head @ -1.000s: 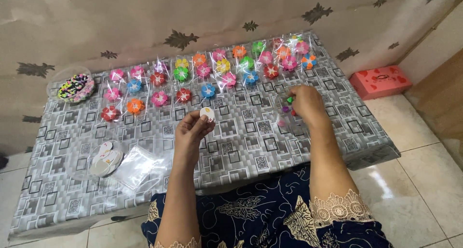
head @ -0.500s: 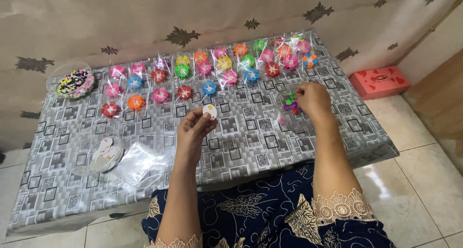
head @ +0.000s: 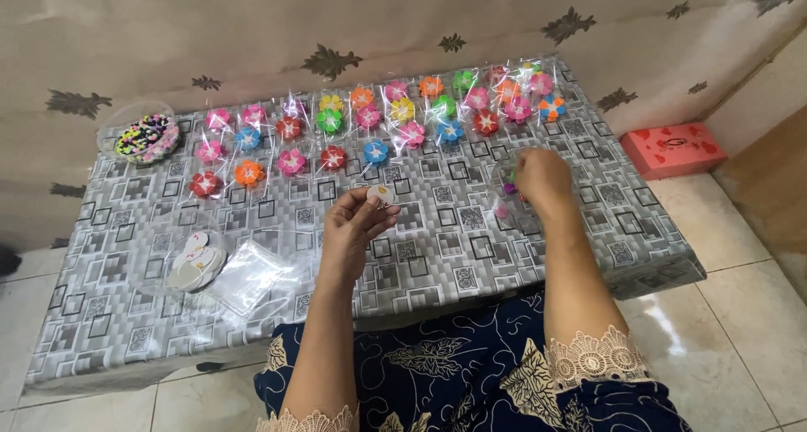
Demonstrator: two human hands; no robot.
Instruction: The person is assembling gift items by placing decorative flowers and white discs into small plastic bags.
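Head view: your left hand pinches a small white disc above the table; your right hand closes on a small coloured flower piece. A loose pinch could drop the disc among the wrapped flowers.

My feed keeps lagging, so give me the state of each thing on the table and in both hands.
Left hand: raised, pinching a small white round disc.
Right hand: on the table, fingers closed over small coloured pieces; grip hidden.
Colourful flower pieces in clear wrappers: laid flat in rows.
Clear round tub of mixed beads: uncovered.
Clear round tub of white discs: uncovered.
Empty clear plastic bags: lying flat.
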